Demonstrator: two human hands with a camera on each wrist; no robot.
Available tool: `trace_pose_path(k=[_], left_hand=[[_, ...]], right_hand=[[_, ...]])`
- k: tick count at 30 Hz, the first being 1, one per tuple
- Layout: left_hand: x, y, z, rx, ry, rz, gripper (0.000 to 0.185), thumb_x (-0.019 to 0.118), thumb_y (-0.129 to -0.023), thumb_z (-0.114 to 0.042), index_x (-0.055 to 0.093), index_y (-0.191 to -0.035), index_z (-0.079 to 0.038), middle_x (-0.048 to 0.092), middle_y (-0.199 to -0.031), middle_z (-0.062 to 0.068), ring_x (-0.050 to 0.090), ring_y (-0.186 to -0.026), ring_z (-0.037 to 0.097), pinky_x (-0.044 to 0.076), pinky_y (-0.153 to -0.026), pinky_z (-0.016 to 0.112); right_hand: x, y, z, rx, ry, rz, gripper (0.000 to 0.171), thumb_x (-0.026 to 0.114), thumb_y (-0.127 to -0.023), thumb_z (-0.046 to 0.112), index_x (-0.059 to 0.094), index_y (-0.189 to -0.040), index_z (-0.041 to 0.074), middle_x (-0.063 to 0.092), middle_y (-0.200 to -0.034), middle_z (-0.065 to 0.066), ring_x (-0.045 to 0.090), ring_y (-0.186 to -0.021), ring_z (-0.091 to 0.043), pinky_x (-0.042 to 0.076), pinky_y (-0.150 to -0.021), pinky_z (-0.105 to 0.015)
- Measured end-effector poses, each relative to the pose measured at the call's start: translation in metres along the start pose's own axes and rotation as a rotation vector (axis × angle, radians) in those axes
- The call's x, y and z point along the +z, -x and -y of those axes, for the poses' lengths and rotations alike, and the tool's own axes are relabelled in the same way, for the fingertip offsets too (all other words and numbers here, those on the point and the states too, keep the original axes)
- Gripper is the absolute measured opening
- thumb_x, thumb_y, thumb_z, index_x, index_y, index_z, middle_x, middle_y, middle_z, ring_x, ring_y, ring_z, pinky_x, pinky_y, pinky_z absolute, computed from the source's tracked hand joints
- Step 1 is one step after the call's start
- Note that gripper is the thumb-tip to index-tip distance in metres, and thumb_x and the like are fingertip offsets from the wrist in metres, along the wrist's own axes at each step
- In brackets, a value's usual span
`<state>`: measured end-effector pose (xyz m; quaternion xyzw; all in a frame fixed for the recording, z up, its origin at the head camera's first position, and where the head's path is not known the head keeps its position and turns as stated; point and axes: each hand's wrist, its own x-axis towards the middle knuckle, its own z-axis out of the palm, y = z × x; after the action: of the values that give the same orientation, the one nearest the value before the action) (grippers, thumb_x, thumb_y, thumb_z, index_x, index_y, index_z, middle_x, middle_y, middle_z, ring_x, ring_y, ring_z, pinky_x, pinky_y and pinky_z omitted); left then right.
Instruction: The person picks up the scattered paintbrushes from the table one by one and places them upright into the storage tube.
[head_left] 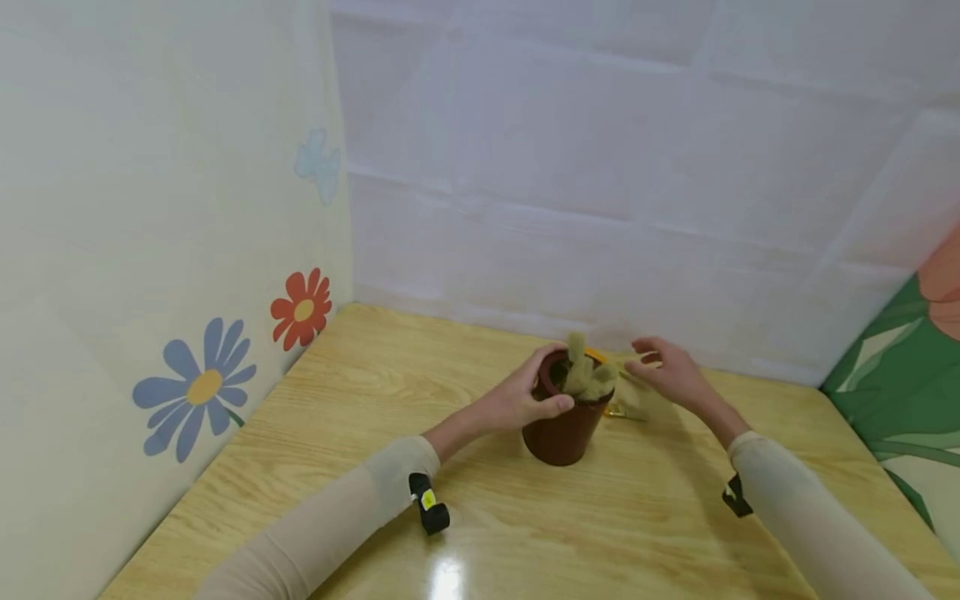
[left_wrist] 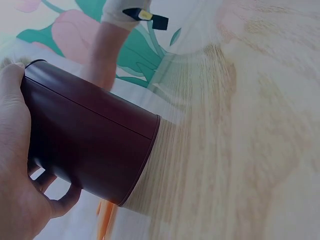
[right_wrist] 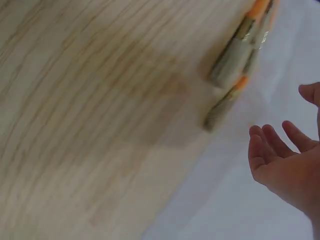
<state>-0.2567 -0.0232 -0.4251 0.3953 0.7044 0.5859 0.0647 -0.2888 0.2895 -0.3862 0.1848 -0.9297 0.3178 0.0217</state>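
In the head view a brown cylindrical cup [head_left: 561, 437] sits on the wooden table, with fuzzy beige tufts [head_left: 581, 377] sticking out of its top. My left hand [head_left: 513, 402] grips the cup near its rim, thumb on the near side. The left wrist view shows the same cup [left_wrist: 90, 130] from the side, the fingers partly hidden behind it. To the right of the cup, my right hand [head_left: 670, 375] hovers with loosely bent fingers, holding nothing. Flat paintbrushes [right_wrist: 232, 62] with orange handles lie on the table near it, partly hidden behind the cup in the head view.
A whitish wall sheet [head_left: 600, 208] rises at the table's far edge. The left wall [head_left: 150, 208] carries printed flowers, and a printed green and pink panel [head_left: 892, 400] stands at the right. Wood-grain tabletop [head_left: 525, 533] extends toward me.
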Motion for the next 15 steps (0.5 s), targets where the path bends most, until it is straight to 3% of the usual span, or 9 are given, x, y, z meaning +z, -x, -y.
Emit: trace_pose_path(k=[4, 7, 9, 11, 14, 15], left_hand=[[-0.002, -0.001, -0.001, 0.0, -0.002, 0.004, 0.089, 0.062, -0.093, -0.064, 0.02, -0.16, -0.025, 0.035, -0.151, 0.001, 0.046, -0.132, 0.014, 0.043, -0.103, 0.035], [-0.002, -0.001, -0.004, 0.004, -0.008, 0.006, 0.088, 0.062, -0.094, -0.063, 0.019, -0.16, -0.024, 0.036, -0.151, 0.001, 0.047, -0.13, 0.014, 0.044, -0.102, 0.034], [-0.002, 0.001, -0.008, 0.004, -0.013, 0.009, 0.089, 0.062, -0.094, -0.062, 0.019, -0.161, -0.022, 0.036, -0.15, 0.002, 0.047, -0.129, 0.013, 0.044, -0.101, 0.033], [-0.001, 0.001, -0.007, 0.0, -0.011, 0.011, 0.089, 0.064, -0.095, -0.059, 0.019, -0.161, -0.018, 0.036, -0.15, 0.004, 0.047, -0.129, 0.014, 0.044, -0.101, 0.034], [-0.001, 0.0, -0.002, -0.009, -0.014, 0.014, 0.091, 0.064, -0.096, -0.057, 0.017, -0.162, -0.017, 0.036, -0.151, 0.005, 0.047, -0.129, 0.014, 0.044, -0.1, 0.034], [0.0, 0.0, 0.004, -0.009, -0.015, 0.013, 0.091, 0.064, -0.095, -0.058, 0.017, -0.162, -0.019, 0.035, -0.151, 0.004, 0.047, -0.129, 0.014, 0.044, -0.1, 0.034]], right_hand=[[0.006, -0.007, -0.018, 0.075, 0.024, 0.078, 0.061, 0.061, -0.106, 0.029, 0.041, -0.145, -0.013, 0.042, -0.143, -0.037, 0.048, -0.124, -0.054, 0.047, -0.092, -0.06], [0.011, -0.01, -0.028, 0.093, 0.077, 0.114, 0.058, 0.061, -0.105, 0.022, 0.042, -0.141, -0.019, 0.045, -0.137, -0.041, 0.05, -0.12, -0.055, 0.046, -0.093, -0.061], [0.015, -0.014, -0.037, 0.078, 0.122, 0.108, 0.042, 0.063, -0.102, 0.017, 0.054, -0.122, -0.019, 0.059, -0.108, -0.036, 0.061, -0.095, -0.047, 0.052, -0.079, -0.054], [0.019, -0.017, -0.046, 0.057, 0.162, 0.088, 0.029, 0.065, -0.099, 0.013, 0.061, -0.106, -0.016, 0.061, -0.087, -0.025, 0.059, -0.076, -0.035, 0.051, -0.068, -0.047], [0.025, -0.02, -0.056, 0.054, 0.18, 0.06, 0.019, 0.065, -0.099, 0.011, 0.065, -0.095, -0.008, 0.059, -0.078, -0.011, 0.054, -0.068, -0.022, 0.048, -0.061, -0.041], [0.026, -0.019, -0.056, 0.064, 0.177, 0.054, 0.021, 0.065, -0.099, 0.011, 0.067, -0.099, -0.009, 0.063, -0.084, -0.013, 0.058, -0.073, -0.025, 0.051, -0.065, -0.044]])
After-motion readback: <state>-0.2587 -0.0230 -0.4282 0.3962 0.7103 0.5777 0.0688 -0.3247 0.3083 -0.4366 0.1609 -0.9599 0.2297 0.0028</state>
